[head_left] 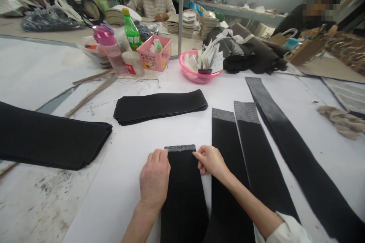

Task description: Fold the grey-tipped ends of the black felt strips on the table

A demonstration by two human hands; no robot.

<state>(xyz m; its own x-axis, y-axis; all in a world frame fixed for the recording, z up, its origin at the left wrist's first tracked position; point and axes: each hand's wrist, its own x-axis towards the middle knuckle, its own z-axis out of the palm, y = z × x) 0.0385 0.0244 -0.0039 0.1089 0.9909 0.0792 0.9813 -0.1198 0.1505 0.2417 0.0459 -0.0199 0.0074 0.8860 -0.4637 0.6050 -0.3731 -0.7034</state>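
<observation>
- Central black strip (184, 201), lower centre of the frame: I see it lying lengthwise on the white surface (108, 205), a narrow grey band (181, 148) across its upper end.
- Left hand (154, 178), lower centre: I have its grip closed on the strip's upper left corner, fingers curled, back of the hand uppermost.
- Right hand (210, 161), just right of centre: I have its grip pinching the upper right edge, thumb against forefinger.
- Inner grey-ended strip (225, 140) and outer grey-ended strip (252, 144), right of centre: side by side, the right forearm (248, 203) passing over them.
- Long strip (296, 155), right: slants down toward the lower right corner.
- Short stack (161, 107), centre, and large stack (51, 136), left edge: black pieces, layered, well apart from the grip.
- Pink basin (201, 78), pink box (154, 60) and green bottle (131, 30), upper centre: grouped beyond the strips.
- Seated person (159, 2), upper centre: wears a checked shirt.
</observation>
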